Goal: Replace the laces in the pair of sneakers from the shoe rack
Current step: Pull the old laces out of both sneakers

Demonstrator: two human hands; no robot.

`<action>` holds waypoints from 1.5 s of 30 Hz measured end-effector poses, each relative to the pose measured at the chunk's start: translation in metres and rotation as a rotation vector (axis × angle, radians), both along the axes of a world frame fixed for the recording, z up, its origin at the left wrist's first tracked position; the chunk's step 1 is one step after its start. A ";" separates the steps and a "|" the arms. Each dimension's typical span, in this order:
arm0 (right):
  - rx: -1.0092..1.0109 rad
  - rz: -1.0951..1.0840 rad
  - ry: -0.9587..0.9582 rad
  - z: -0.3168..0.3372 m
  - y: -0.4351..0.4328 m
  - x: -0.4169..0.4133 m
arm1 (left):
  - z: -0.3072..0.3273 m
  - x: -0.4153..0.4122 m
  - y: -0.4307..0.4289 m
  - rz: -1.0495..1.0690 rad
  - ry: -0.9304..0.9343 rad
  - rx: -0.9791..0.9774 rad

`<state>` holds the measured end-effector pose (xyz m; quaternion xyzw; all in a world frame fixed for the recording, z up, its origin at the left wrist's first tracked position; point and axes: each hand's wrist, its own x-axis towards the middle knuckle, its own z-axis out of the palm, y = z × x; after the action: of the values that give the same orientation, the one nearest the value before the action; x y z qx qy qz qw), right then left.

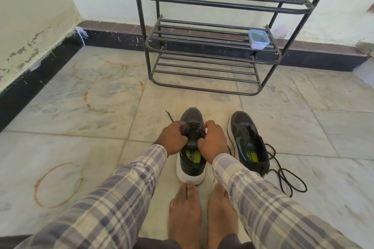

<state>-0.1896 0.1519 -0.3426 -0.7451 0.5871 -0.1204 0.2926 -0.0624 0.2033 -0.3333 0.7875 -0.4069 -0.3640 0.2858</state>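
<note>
Pale marble floor tiles [81, 127], marked with rusty rings, run to the far wall, where a black metal shoe rack [214, 59] stands. A small lidded plastic container [258, 39] sits at the right end of its middle shelf.

We see two grey sneakers on the floor near the rack. Our left hand [172, 138] and right hand [213, 141] hold the left sneaker [191, 115] from either side at its laced part. The fingers [180, 140] of both hands are curled in around the upper, with its black lace [194, 128] lying between them; we cannot tell whether they pinch the lace itself. One lace end trails off to the far left.

The right sneaker [247, 141] stands just beside it, touched by neither hand, and its loose lace [287, 180] lies in loops on the floor to the right. Our bare feet [185, 208] rest at the left sneaker's heel, and plaid sleeves [121, 198] cover both forearms.
</note>
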 end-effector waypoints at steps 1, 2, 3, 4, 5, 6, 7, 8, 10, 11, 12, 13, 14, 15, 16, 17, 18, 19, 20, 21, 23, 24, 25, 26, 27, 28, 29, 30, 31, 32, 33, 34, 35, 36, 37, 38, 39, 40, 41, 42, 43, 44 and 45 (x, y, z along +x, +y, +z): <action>-0.005 -0.007 0.000 -0.001 0.000 0.000 | 0.000 0.000 -0.002 -0.011 -0.016 0.013; -0.010 -0.004 0.005 -0.001 0.000 0.000 | 0.000 0.001 -0.004 -0.023 -0.031 0.027; -0.016 0.004 0.011 -0.001 -0.001 -0.001 | 0.001 0.000 -0.006 -0.035 -0.044 0.040; -0.021 0.016 0.017 0.000 -0.001 -0.001 | 0.000 0.000 -0.008 -0.046 -0.058 0.049; -0.026 0.029 0.019 0.000 -0.002 -0.002 | 0.000 -0.001 -0.010 -0.061 -0.078 0.052; -0.030 0.039 0.021 0.000 -0.003 -0.003 | 0.001 -0.002 -0.012 -0.077 -0.109 0.051; -0.034 0.046 0.023 0.000 -0.003 -0.004 | 0.001 -0.003 -0.015 -0.092 -0.149 0.045; -0.034 0.049 0.025 0.000 -0.004 -0.004 | 0.002 -0.004 -0.017 -0.100 -0.191 0.030; -0.030 0.052 0.021 -0.001 -0.004 -0.005 | 0.002 -0.006 -0.022 -0.100 -0.266 0.008; -0.026 0.053 0.016 -0.001 -0.004 -0.005 | 0.002 -0.007 -0.024 -0.101 -0.296 0.009; -0.020 0.053 0.013 -0.001 -0.005 -0.005 | 0.002 -0.009 -0.026 -0.103 -0.317 0.016; -0.015 0.054 0.009 -0.002 -0.005 -0.006 | 0.001 -0.010 -0.027 -0.098 -0.330 0.026; -0.010 0.056 0.007 -0.002 -0.005 -0.006 | 0.000 -0.011 -0.026 -0.085 -0.331 0.034; -0.006 0.060 0.007 -0.003 -0.005 -0.007 | -0.002 -0.011 -0.025 -0.065 -0.327 0.037; 0.001 0.064 0.010 -0.002 -0.006 -0.008 | -0.003 -0.011 -0.024 -0.041 -0.322 0.033; 0.007 0.073 0.014 -0.002 -0.007 -0.008 | -0.005 -0.011 -0.022 -0.013 -0.318 0.019; 0.013 0.089 0.024 -0.001 -0.008 -0.008 | -0.007 -0.011 -0.021 0.011 -0.313 0.001; 0.012 0.113 0.040 0.001 -0.009 -0.007 | -0.008 -0.011 -0.020 0.026 -0.306 -0.016; 0.000 0.142 0.061 0.002 -0.009 -0.005 | -0.008 -0.012 -0.018 0.031 -0.298 -0.027; -0.038 0.176 0.086 0.003 -0.010 -0.003 | -0.008 -0.012 -0.017 0.030 -0.287 -0.038; -0.175 0.273 0.140 0.005 -0.012 0.002 | -0.006 -0.013 -0.014 0.028 -0.262 -0.046; -0.247 0.337 0.169 0.007 -0.014 0.006 | -0.006 -0.012 -0.014 0.029 -0.251 -0.049; -0.302 0.403 0.203 0.008 -0.016 0.009 | -0.006 -0.011 -0.013 0.028 -0.244 -0.049; -0.339 0.459 0.240 0.010 -0.018 0.013 | -0.006 -0.011 -0.012 0.024 -0.238 -0.049; -0.365 0.495 0.272 0.011 -0.020 0.016 | -0.006 -0.010 -0.012 0.020 -0.234 -0.044; -0.386 0.513 0.298 0.011 -0.021 0.019 | -0.006 -0.011 -0.012 0.018 -0.230 -0.043; -0.401 0.514 0.318 0.011 -0.022 0.021 | -0.006 -0.011 -0.012 0.017 -0.229 -0.045; -0.407 0.510 0.331 0.011 -0.023 0.024 | -0.007 -0.011 -0.011 0.018 -0.230 -0.045; -0.410 0.500 0.338 0.012 -0.023 0.026 | -0.007 -0.011 -0.011 0.019 -0.233 -0.043; -0.411 0.488 0.338 0.012 -0.023 0.027 | -0.007 -0.010 -0.012 0.019 -0.237 -0.039; -0.407 0.477 0.339 0.011 -0.024 0.028 | -0.007 -0.010 -0.012 0.019 -0.243 -0.038; -0.397 0.471 0.346 0.011 -0.024 0.028 | -0.007 -0.010 -0.012 0.020 -0.246 -0.038; -0.380 0.466 0.352 0.012 -0.025 0.027 | -0.007 -0.010 -0.012 0.020 -0.246 -0.036; -0.365 0.458 0.354 0.013 -0.026 0.027 | -0.007 -0.010 -0.012 0.019 -0.243 -0.033; -0.350 0.449 0.356 0.014 -0.027 0.026 | -0.007 -0.009 -0.012 0.016 -0.241 -0.028; -0.333 0.439 0.356 0.016 -0.027 0.026 | -0.007 -0.009 -0.011 0.015 -0.241 -0.028; -0.311 0.424 0.345 0.018 -0.028 0.024 | -0.007 -0.009 -0.011 0.015 -0.244 -0.026; -0.273 0.392 0.310 0.019 -0.030 0.023 | -0.008 -0.009 -0.011 0.018 -0.250 -0.026; -0.216 0.328 0.244 0.019 -0.033 0.022 | -0.008 -0.010 -0.011 0.021 -0.257 -0.025; -0.150 0.235 0.136 0.019 -0.037 0.021 | -0.008 -0.010 -0.011 0.024 -0.267 -0.022; -0.073 0.123 -0.001 0.018 -0.042 0.020 | -0.007 -0.010 -0.011 0.031 -0.274 -0.014; 0.027 -0.014 -0.170 0.018 -0.045 0.018 | -0.007 -0.009 -0.010 0.037 -0.276 -0.005; 0.164 -0.158 -0.363 0.019 -0.047 0.016 | -0.007 -0.009 -0.010 0.042 -0.271 0.002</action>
<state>-0.1739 0.1053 -0.3237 -0.6365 0.5893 -0.2270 0.4428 -0.0718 0.1938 -0.3399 0.8382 -0.4249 -0.2484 0.2349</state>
